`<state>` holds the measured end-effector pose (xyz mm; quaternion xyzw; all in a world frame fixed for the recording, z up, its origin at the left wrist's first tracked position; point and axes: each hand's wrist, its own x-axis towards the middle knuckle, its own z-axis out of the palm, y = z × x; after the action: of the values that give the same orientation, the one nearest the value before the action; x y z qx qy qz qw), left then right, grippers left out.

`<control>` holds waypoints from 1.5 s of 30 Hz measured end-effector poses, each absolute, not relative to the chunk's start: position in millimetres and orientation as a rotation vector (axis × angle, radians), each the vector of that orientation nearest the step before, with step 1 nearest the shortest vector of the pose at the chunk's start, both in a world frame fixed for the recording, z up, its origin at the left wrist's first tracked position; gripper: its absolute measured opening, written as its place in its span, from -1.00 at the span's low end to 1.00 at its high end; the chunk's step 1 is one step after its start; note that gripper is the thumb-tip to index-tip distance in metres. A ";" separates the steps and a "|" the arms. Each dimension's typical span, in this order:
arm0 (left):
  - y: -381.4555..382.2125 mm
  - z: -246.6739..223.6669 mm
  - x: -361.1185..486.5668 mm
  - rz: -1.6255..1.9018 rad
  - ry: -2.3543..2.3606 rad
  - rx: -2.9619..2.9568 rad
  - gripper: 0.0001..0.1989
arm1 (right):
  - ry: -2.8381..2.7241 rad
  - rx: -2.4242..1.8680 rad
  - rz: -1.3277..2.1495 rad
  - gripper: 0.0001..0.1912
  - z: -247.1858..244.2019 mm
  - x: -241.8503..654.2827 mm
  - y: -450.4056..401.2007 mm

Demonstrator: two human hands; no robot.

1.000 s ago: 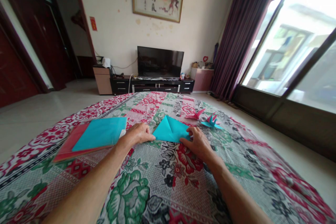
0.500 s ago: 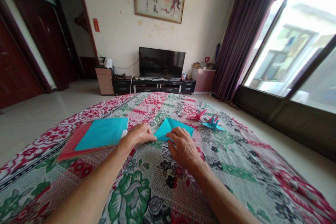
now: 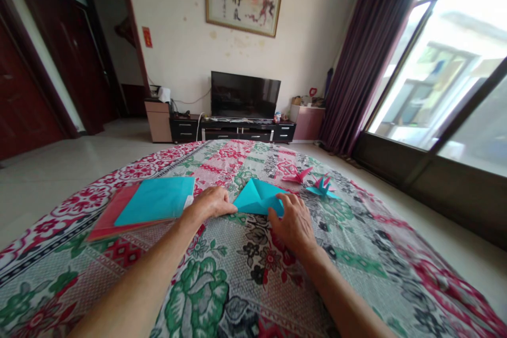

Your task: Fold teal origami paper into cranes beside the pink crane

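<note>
A folded sheet of blue paper lies on the patterned tablecloth in front of me, with crease lines across it and a straight near edge. My left hand has its fingers curled, and the thumb and fingertips pinch the sheet's left corner. At the right end of the paper rests my right hand. Its thumb touches near the front edge and its fingers lie on the upper side, with blue paper showing in the gap between them. The sheet's right corner is hidden under that hand.
Pink folded paper cranes and a blue paper crane stand to the right. Left of my forearm lies a clear packet of blue and red paper. A television stands beyond the round table.
My right hand has slid to the right along the blue paper, from its middle to its right end, and its thumb and fingers have spread. My left hand stays at the left corner.
</note>
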<state>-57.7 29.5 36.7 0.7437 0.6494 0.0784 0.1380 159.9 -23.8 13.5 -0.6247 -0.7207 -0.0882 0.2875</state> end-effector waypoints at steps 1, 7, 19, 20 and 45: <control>29.7 36.2 -57.7 0.230 1.877 2.152 -0.71 | -1.882 -1.721 -0.230 -0.60 12.4 159.6 -22.7; 31.8 38.2 -60.7 0.234 1.836 2.165 -0.76 | -1.847 -1.680 -0.052 -0.46 3.8 158.8 -11.7; 42.9 12.3 -65.7 0.675 1.230 2.680 -0.38 | -1.767 -1.148 0.238 -0.77 8.9 173.8 -3.3; 42.3 10.8 -64.5 0.648 1.210 2.693 -0.39 | -1.765 -1.133 0.250 -0.78 8.1 175.5 -2.3; 35.0 11.3 -55.7 0.495 1.051 2.778 -0.62 | -2.208 -1.276 0.002 -0.75 21.0 187.0 -22.7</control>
<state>-55.7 35.0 11.3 0.9206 0.3484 0.1641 0.0649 187.0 -22.7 21.0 -0.4786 -0.8282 0.0009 0.2915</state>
